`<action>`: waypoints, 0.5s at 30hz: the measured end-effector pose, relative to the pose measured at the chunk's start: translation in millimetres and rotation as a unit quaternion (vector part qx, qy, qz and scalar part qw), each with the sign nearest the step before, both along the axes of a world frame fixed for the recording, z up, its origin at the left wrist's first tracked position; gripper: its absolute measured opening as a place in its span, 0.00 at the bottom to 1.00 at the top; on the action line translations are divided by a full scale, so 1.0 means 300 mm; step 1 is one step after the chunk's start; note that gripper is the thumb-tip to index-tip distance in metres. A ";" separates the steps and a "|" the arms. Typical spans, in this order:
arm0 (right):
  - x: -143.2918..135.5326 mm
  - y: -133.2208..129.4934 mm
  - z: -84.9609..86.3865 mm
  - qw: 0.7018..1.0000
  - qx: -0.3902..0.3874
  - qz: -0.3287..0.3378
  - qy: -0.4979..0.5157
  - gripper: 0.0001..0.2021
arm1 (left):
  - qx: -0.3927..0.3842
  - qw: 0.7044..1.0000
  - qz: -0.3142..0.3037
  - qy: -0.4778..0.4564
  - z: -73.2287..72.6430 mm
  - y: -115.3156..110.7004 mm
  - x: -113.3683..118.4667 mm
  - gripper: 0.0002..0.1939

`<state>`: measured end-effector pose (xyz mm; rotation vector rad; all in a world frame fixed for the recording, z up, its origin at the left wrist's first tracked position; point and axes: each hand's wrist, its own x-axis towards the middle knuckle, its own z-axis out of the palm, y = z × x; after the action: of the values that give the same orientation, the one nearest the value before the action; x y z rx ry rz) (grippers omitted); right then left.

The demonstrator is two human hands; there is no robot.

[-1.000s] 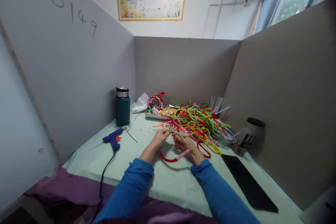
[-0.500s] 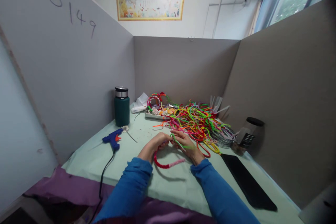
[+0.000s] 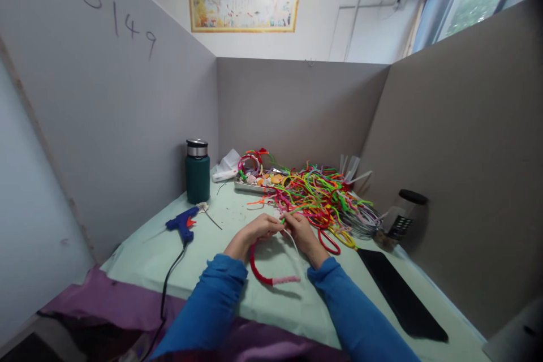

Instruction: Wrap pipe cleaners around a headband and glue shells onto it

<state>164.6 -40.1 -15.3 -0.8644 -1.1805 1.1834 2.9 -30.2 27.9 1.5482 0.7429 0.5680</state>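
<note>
My left hand (image 3: pixel 262 227) is closed on one end of a curved hoop (image 3: pixel 262 277), wrapped in red with a pale pink tip that hangs over the table. Beside it, fingertips nearly touching, my right hand (image 3: pixel 300 232) pinches a green fuzzy stem (image 3: pixel 306 209). A thin white strand (image 3: pixel 294 244) hangs down from between the hands. The exact join between stem and hoop is hidden by my fingers.
A blue glue gun (image 3: pixel 182 223) with its cord lies left, before a green bottle (image 3: pixel 197 175). Behind my hands are a metal tray (image 3: pixel 254 188) and a heap of colourful stems (image 3: pixel 318 189). A black slab (image 3: pixel 401 294) and a jar (image 3: pixel 399 220) are right.
My right fingers have closed in on the green stem, which now points up and right. The white strand hangs lower, and the hoop's pink end has dropped slightly.
</note>
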 end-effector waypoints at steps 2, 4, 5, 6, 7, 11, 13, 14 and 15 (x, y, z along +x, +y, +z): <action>0.003 0.003 0.001 0.999 -0.004 -0.036 0.009 0.18 | 0.009 1.000 -0.002 -0.013 -0.001 0.000 0.002 0.18; 0.006 0.004 0.004 0.998 -0.004 -0.056 -0.003 0.19 | 0.014 0.999 0.005 -0.036 -0.006 0.003 0.004 0.18; 0.006 0.004 0.005 0.998 -0.003 -0.064 -0.009 0.19 | 0.019 0.998 0.011 -0.051 -0.009 0.005 0.006 0.17; 0.007 0.005 0.005 0.997 -0.001 -0.072 -0.010 0.19 | 0.026 0.997 0.019 -0.064 -0.012 0.008 0.007 0.17; 0.007 0.006 0.005 0.997 0.000 -0.079 -0.007 0.19 | 0.035 0.996 0.028 -0.075 -0.015 0.010 0.009 0.17; 0.006 0.018 -0.003 0.996 -0.002 -0.091 0.007 0.17 | 0.071 0.990 0.062 -0.107 -0.017 0.015 0.010 0.21; 0.006 0.018 -0.002 0.996 0.002 -0.085 -0.002 0.17 | 0.071 0.987 0.077 -0.122 -0.013 0.016 0.009 0.21; 0.006 0.014 0.001 0.997 0.007 -0.079 -0.011 0.18 | 0.066 0.986 0.085 -0.130 -0.010 0.016 0.007 0.20; 0.006 0.008 0.005 0.997 0.013 -0.070 -0.022 0.18 | 0.058 0.984 0.094 -0.137 -0.007 0.016 0.007 0.20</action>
<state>166.5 -37.7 -13.7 -0.9421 -1.1480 1.0374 4.8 -25.3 25.9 1.4748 0.6569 0.9588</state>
